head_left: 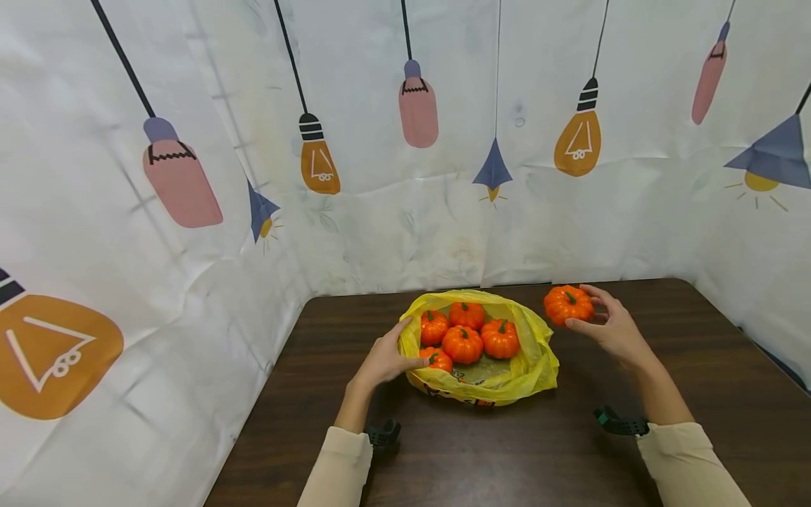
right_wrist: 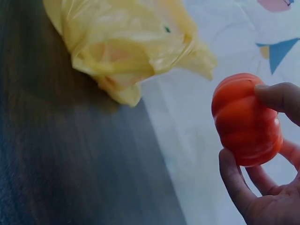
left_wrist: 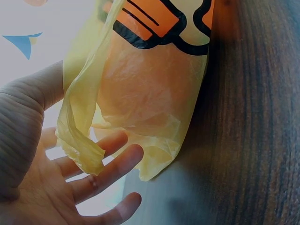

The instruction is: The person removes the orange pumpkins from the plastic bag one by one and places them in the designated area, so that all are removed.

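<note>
A yellow plastic bag [head_left: 540,366] lies spread wide at the top on the table, with several small orange toy pumpkins [head_left: 462,344] inside. My left hand [head_left: 384,358] holds the bag's left rim, thumb inside over the edge and fingers outside. In the left wrist view the fingers [left_wrist: 110,171] lie loosely against the yellow plastic. Off the bag's right side, my right hand [head_left: 617,327] pinches one small pumpkin [head_left: 568,305] between thumb and fingers, raised above the table. The right wrist view shows this pumpkin [right_wrist: 246,119] from its ribbed side, apart from the bag.
The dark wooden table [head_left: 469,458] runs up to a white cloth [head_left: 393,239] printed with hanging lamps, which also covers the left and right sides. Both wrists wear dark bands, such as the strap [head_left: 621,422] on the right.
</note>
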`<control>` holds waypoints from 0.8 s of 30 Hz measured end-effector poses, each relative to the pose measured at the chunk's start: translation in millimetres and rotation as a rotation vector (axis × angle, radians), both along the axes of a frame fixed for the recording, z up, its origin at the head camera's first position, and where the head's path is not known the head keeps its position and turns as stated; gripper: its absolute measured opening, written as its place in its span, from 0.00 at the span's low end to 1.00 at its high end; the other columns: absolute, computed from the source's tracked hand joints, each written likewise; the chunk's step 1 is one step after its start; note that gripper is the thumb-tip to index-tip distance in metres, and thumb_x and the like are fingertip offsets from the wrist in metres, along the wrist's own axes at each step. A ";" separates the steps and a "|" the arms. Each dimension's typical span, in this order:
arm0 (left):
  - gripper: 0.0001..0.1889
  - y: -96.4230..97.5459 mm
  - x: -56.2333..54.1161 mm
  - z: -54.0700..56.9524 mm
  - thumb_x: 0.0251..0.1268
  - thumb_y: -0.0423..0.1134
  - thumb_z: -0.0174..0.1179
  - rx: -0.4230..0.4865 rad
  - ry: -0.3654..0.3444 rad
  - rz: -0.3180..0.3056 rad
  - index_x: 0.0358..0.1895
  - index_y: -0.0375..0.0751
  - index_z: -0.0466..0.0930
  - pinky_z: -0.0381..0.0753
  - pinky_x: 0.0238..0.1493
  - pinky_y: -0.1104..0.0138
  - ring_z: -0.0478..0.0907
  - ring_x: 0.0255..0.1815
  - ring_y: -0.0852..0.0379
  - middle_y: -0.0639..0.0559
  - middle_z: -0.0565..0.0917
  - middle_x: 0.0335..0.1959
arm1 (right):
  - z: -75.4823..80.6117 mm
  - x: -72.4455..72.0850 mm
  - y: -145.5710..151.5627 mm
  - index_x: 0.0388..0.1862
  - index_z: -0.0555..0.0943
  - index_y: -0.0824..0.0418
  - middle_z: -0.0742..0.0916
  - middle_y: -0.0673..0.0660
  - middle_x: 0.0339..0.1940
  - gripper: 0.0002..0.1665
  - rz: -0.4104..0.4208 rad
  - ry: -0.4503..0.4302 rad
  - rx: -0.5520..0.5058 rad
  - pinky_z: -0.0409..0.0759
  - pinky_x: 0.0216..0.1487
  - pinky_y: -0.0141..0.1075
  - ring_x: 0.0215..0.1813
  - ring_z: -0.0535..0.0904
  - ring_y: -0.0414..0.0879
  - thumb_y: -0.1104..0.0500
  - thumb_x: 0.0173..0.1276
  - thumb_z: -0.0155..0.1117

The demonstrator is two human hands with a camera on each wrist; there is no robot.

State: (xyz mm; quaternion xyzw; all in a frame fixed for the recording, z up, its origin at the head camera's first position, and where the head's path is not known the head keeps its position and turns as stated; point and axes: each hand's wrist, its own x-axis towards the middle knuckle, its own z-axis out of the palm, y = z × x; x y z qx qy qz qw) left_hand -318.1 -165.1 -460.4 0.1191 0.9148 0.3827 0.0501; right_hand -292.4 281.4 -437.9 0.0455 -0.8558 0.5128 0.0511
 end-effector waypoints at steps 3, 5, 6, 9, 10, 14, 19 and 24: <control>0.53 -0.1 -0.4 -0.7 0.54 0.56 0.77 -0.006 0.002 0.001 0.82 0.52 0.58 0.78 0.64 0.47 0.77 0.65 0.43 0.38 0.72 0.74 | -7.3 -3.0 3.9 0.85 0.50 0.57 0.59 0.77 0.77 0.53 0.002 -0.018 -0.003 0.78 0.48 0.39 0.66 0.70 0.71 0.48 0.72 0.69; 0.53 -0.2 -0.6 -1.2 0.54 0.56 0.77 -0.006 0.003 0.003 0.82 0.52 0.58 0.77 0.66 0.46 0.75 0.68 0.41 0.38 0.71 0.75 | -12.5 -4.8 6.5 0.85 0.50 0.57 0.60 0.77 0.77 0.53 0.001 -0.033 -0.005 0.78 0.47 0.37 0.65 0.71 0.70 0.48 0.73 0.68; 0.53 -0.2 -0.7 -1.4 0.54 0.56 0.77 -0.005 0.002 0.003 0.82 0.52 0.58 0.76 0.66 0.46 0.75 0.68 0.41 0.38 0.71 0.75 | -15.2 -5.6 7.7 0.85 0.50 0.58 0.60 0.77 0.77 0.53 -0.001 -0.040 -0.004 0.78 0.48 0.37 0.65 0.72 0.70 0.48 0.73 0.68; 0.53 -0.1 -0.8 -1.6 0.53 0.57 0.77 -0.004 0.000 0.005 0.82 0.53 0.58 0.76 0.66 0.46 0.75 0.68 0.41 0.38 0.71 0.75 | -23.0 -7.9 11.5 0.85 0.49 0.59 0.61 0.78 0.77 0.53 -0.014 -0.062 -0.003 0.79 0.51 0.41 0.64 0.72 0.70 0.47 0.73 0.68; 0.53 -0.2 -0.9 -1.7 0.53 0.57 0.77 -0.001 -0.002 0.006 0.82 0.53 0.58 0.77 0.65 0.47 0.76 0.67 0.41 0.38 0.71 0.75 | -25.7 -8.5 12.8 0.85 0.49 0.60 0.60 0.79 0.76 0.53 -0.015 -0.072 0.000 0.79 0.52 0.43 0.64 0.72 0.70 0.47 0.73 0.67; 0.53 -0.6 -1.3 -2.1 0.53 0.57 0.77 -0.002 -0.004 0.003 0.82 0.54 0.58 0.77 0.65 0.47 0.76 0.66 0.42 0.37 0.71 0.75 | -34.4 -10.0 16.4 0.85 0.48 0.62 0.60 0.80 0.76 0.54 -0.021 -0.111 0.009 0.78 0.58 0.53 0.65 0.71 0.73 0.45 0.73 0.67; 0.53 -0.9 -1.4 -2.5 0.53 0.58 0.77 -0.004 -0.001 0.003 0.82 0.53 0.58 0.79 0.63 0.49 0.78 0.63 0.43 0.37 0.71 0.75 | -40.4 -11.3 18.1 0.85 0.47 0.62 0.59 0.80 0.77 0.55 -0.025 -0.142 0.007 0.75 0.62 0.59 0.68 0.68 0.75 0.45 0.73 0.67; 0.54 -0.8 -1.7 -2.6 0.54 0.58 0.77 -0.008 -0.002 0.007 0.82 0.53 0.57 0.80 0.62 0.49 0.79 0.61 0.44 0.37 0.71 0.74 | -45.8 -13.2 19.3 0.85 0.47 0.63 0.58 0.81 0.77 0.56 -0.030 -0.170 0.021 0.70 0.64 0.65 0.72 0.60 0.76 0.45 0.73 0.67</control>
